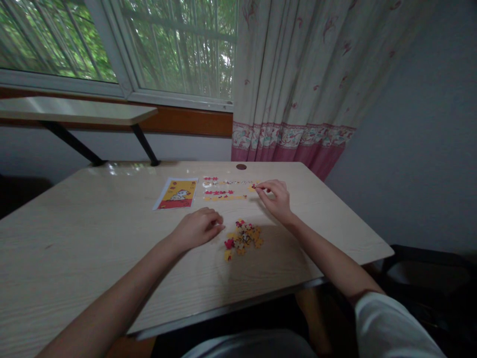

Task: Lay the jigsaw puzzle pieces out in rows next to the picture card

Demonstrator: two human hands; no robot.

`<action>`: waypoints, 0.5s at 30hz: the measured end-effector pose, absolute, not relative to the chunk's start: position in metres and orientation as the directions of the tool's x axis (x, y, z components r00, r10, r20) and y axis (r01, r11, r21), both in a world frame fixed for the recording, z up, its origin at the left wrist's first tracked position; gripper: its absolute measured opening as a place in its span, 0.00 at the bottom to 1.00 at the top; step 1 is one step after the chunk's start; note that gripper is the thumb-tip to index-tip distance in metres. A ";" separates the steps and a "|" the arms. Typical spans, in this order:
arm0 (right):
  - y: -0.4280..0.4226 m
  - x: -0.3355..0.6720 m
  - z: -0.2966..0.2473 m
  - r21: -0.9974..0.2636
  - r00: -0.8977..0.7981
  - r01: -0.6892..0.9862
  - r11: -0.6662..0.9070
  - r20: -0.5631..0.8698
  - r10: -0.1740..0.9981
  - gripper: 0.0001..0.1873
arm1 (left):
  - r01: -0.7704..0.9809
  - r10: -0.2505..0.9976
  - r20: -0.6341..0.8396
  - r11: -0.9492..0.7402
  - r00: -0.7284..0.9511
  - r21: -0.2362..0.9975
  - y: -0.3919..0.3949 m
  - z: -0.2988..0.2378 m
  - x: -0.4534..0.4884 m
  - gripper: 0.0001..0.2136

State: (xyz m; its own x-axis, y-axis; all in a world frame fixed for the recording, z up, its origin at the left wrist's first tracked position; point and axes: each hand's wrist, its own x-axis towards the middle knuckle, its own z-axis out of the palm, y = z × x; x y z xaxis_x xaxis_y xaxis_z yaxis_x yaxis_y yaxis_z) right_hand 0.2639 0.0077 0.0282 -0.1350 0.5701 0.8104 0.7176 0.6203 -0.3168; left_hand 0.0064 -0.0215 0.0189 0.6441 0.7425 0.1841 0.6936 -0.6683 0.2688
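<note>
My right hand (275, 198) reaches over the far middle of the table, its thumb and index finger pinched on a small yellow jigsaw puzzle piece (254, 187) with a dark mark. That piece is at the right end of several rows of puzzle pieces (223, 192), sorted into red, white-grey and yellow. My left hand (199, 227) rests on the table with its fingers curled; whether anything is in them is hidden. Just right of it lies a loose pile of puzzle pieces (244, 236) in yellow, red and grey. A picture sheet (178, 194) shows a white cartoon animal on yellow and red.
The pale wooden table (93, 233) has a dark round cable hole (241, 167) near its back edge. A raised shelf (74, 110) on black legs stands at the back left. Behind are a barred window and a curtain (294, 99); a dark chair (428, 268) is at the right.
</note>
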 end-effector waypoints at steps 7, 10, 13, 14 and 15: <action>0.046 0.284 -0.003 -0.424 -0.130 0.847 0.322 0.421 0.897 0.07 | 0.699 0.744 0.150 -0.665 0.652 0.262 -0.023 0.021 0.007 0.11; 0.053 0.287 -0.012 -0.447 -0.132 0.851 0.275 0.324 0.937 0.07 | 0.696 0.742 0.153 -0.667 0.652 0.266 -0.021 0.018 0.007 0.11; 0.054 0.285 -0.015 -0.443 -0.141 0.853 0.277 0.315 0.939 0.08 | 0.682 0.732 0.160 -0.677 0.662 0.276 -0.020 0.015 0.006 0.12; 0.054 0.285 -0.015 -0.442 -0.138 0.854 0.276 0.318 0.938 0.08 | 0.681 0.731 0.158 -0.678 0.664 0.277 -0.019 0.014 0.005 0.12; 0.053 0.284 -0.015 -0.442 -0.134 0.854 0.275 0.322 0.937 0.08 | 0.680 0.730 0.156 -0.679 0.666 0.276 -0.019 0.014 0.005 0.12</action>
State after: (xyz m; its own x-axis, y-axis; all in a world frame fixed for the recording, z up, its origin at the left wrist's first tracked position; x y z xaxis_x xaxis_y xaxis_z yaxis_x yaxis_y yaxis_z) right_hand 0.2843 0.0532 -0.0152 -0.1345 0.9371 0.3221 0.8537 0.2746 -0.4425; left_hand 0.0053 -0.0192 0.0138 0.6655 0.7299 0.1561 0.6802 -0.6792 0.2758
